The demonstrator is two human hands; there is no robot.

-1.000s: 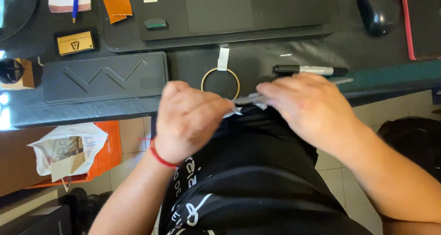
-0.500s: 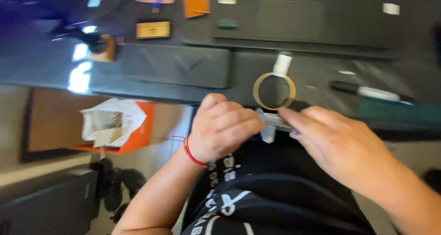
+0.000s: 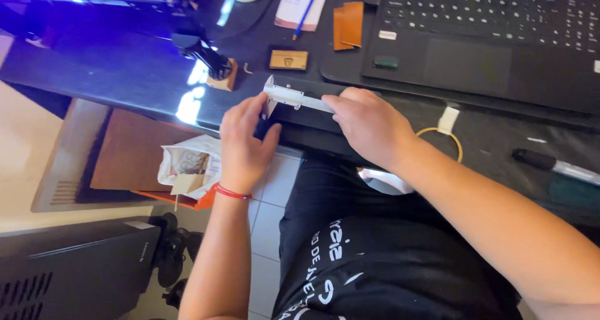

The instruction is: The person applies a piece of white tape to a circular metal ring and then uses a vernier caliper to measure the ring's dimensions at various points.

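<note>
The right hand (image 3: 370, 125) has its fingers curled tight around the long bar of a metal caliper (image 3: 294, 97), which lies level over the near edge of the dark desk (image 3: 125, 76). The left hand (image 3: 245, 142) pinches the caliper's pointed end, with thumb and fingers closed on it. A red band (image 3: 232, 193) goes around the left wrist. Just right of the right hand lies a thin yellow ring (image 3: 455, 144) with a white tag. Farther right is a marker (image 3: 553, 164). Far behind the hands sits a black laptop (image 3: 500, 39). To the far left stands a small wooden block (image 3: 224, 77).
</note>
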